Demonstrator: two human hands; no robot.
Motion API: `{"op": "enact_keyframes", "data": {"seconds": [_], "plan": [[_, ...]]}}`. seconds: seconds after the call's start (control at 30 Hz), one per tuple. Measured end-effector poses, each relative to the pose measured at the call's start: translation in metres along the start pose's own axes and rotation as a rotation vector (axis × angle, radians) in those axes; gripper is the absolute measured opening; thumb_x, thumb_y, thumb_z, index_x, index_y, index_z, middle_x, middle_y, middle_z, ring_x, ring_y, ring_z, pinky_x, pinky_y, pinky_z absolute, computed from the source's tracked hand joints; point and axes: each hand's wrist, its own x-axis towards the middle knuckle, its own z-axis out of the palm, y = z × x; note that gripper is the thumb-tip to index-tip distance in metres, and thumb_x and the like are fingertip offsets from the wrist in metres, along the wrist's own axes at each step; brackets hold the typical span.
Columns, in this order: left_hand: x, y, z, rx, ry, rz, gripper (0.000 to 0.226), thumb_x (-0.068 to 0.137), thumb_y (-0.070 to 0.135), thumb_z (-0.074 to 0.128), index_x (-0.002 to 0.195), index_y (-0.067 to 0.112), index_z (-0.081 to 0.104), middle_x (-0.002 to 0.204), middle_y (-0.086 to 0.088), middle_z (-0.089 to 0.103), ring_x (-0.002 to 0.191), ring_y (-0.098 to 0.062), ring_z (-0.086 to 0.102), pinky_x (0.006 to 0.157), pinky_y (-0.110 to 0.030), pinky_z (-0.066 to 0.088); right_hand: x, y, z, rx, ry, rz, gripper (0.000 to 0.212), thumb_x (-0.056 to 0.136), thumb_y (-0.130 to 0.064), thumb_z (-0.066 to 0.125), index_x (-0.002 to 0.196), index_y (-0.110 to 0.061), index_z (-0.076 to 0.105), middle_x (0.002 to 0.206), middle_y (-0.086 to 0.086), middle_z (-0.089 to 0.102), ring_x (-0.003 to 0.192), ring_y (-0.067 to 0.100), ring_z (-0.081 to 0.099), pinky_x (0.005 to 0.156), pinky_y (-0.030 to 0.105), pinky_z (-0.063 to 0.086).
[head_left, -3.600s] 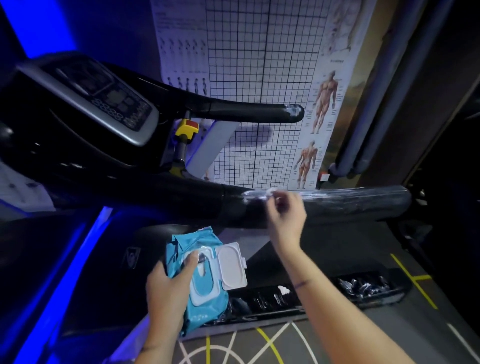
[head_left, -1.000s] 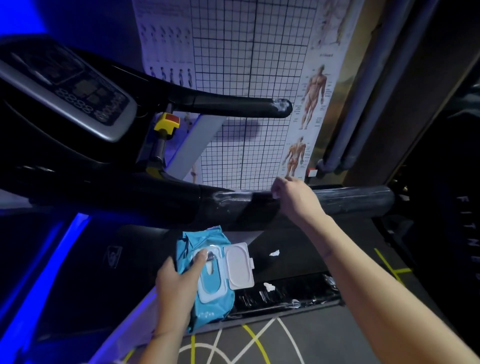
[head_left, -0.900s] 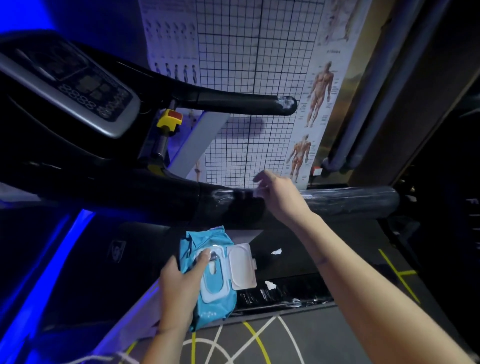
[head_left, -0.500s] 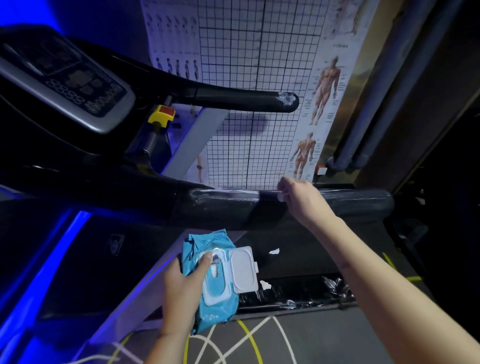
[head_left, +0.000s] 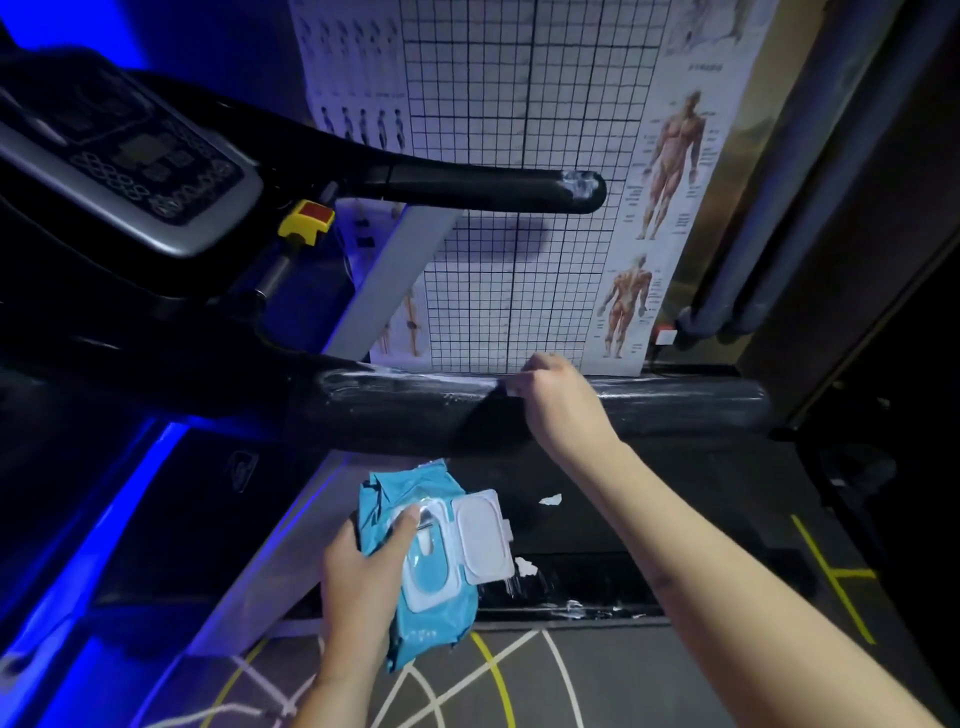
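Right hand (head_left: 563, 410) pinches wipe (head_left: 511, 389) against handrail (head_left: 395, 410); left hand (head_left: 358, 577) grips pack (head_left: 440, 616).

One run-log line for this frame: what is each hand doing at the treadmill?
left hand holds blue wipes pack, lid open | right hand holds white wipe against near handrail | streaks on rail
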Motion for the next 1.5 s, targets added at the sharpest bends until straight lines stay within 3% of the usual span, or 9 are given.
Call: {"op": "enact_keyframes", "data": {"seconds": [0.13, 0.27, 0.6, 0.8, 0.9, 1.0, 1.17, 1.37, 1.5], "plan": [[-0.008, 0.001, 0.008, -0.004, 0.069, 0.011, 0.025, 0.077, 0.043, 0.091, 0.097, 0.033, 0.079, 0.092, 0.010, 0.082, 0.088, -0.018, 0.079, 0.088, -0.055, 0.063, -0.020, 0.053, -0.018, -0.039, 0.004, 0.120, 0.027, 0.079, 0.010, 0.056, 0.091, -0.007, 0.074, 0.092, 0.011, 0.057, 0.092, 0.037, 0.056, 0.066, 0.037, 0.046], [-0.016, -0.001, 0.026, -0.002, 0.119, 0.015, 0.013, 0.086, 0.028, 0.089, 0.094, 0.026, 0.078, 0.090, 0.012, 0.081, 0.087, -0.017, 0.078, 0.087, -0.052, 0.064, -0.025, 0.077, -0.027, -0.003, 0.108, 0.197, 0.028, 0.080, 0.012, 0.059, 0.090, -0.008, 0.075, 0.088, 0.012, 0.061, 0.092, 0.038, 0.057, 0.069, 0.038, 0.050], [-0.039, 0.003, 0.077, -0.001, 0.179, 0.031, 0.020, 0.086, 0.031, 0.088, 0.102, 0.023, 0.079, 0.096, 0.011, 0.082, 0.095, -0.019, 0.078, 0.090, -0.049, 0.062, -0.036, 0.079, -0.005, 0.138, 0.120, 0.054, 0.029, 0.076, 0.014, 0.063, 0.092, -0.008, 0.073, 0.089, 0.007, 0.059, 0.086, 0.033, 0.055, 0.067, 0.038, 0.050], [-0.056, -0.008, 0.099, -0.002, 0.200, 0.001, 0.019, 0.086, 0.028, 0.088, 0.102, 0.023, 0.079, 0.097, 0.010, 0.081, 0.095, -0.019, 0.077, 0.087, -0.046, 0.063, -0.054, 0.167, -0.045, 0.209, 0.408, 0.317, 0.014, 0.089, -0.006, 0.068, 0.100, -0.012, 0.074, 0.088, 0.005, 0.060, 0.088, 0.028, 0.058, 0.078, 0.031, 0.038], [-0.060, -0.009, 0.106, 0.019, 0.202, -0.007, 0.017, 0.087, 0.027, 0.088, 0.101, 0.022, 0.079, 0.094, 0.010, 0.081, 0.092, -0.018, 0.077, 0.082, -0.041, 0.062, -0.051, 0.198, -0.037, 0.160, 0.400, 0.481, 0.012, 0.092, -0.015, 0.065, 0.101, -0.010, 0.072, 0.094, 0.013, 0.068, 0.094, 0.038, 0.057, 0.082, 0.041, 0.040], [-0.060, -0.007, 0.109, 0.021, 0.205, -0.016, 0.019, 0.086, 0.029, 0.088, 0.102, 0.023, 0.080, 0.094, 0.009, 0.081, 0.091, -0.020, 0.077, 0.085, -0.046, 0.063, -0.043, 0.186, -0.021, 0.095, 0.370, 0.533, 0.015, 0.095, -0.029, 0.062, 0.096, -0.020, 0.073, 0.092, 0.004, 0.069, 0.100, 0.033, 0.053, 0.081, 0.041, 0.032], [-0.061, -0.009, 0.108, 0.000, 0.237, -0.027, 0.016, 0.086, 0.027, 0.089, 0.096, 0.020, 0.078, 0.089, 0.005, 0.081, 0.087, -0.022, 0.077, 0.079, -0.041, 0.061, -0.039, 0.129, 0.006, 0.222, 0.415, 0.374, 0.009, 0.093, -0.034, 0.067, 0.099, -0.031, 0.074, 0.087, -0.010, 0.068, 0.094, 0.018, 0.059, 0.090, 0.032, 0.024], [-0.068, -0.015, 0.098, 0.012, 0.265, -0.030, 0.014, 0.087, 0.025, 0.088, 0.098, 0.019, 0.080, 0.088, 0.010, 0.081, 0.089, -0.018, 0.077, 0.085, -0.042, 0.062, -0.043, 0.048, 0.043, 0.259, 0.495, 0.087, 0.020, 0.086, -0.023, 0.074, 0.104, -0.031, 0.075, 0.083, -0.013, 0.065, 0.088, 0.018, 0.053, 0.083, 0.035, 0.033], [-0.068, -0.020, 0.085, -0.008, 0.317, -0.043, 0.018, 0.086, 0.030, 0.089, 0.100, 0.022, 0.081, 0.092, 0.008, 0.081, 0.091, -0.019, 0.077, 0.087, -0.045, 0.062, -0.064, 0.035, 0.051, 0.576, 0.500, 0.006, 0.016, 0.094, -0.014, 0.070, 0.107, -0.020, 0.076, 0.090, -0.010, 0.068, 0.084, 0.015, 0.054, 0.080, 0.028, 0.046]]}}
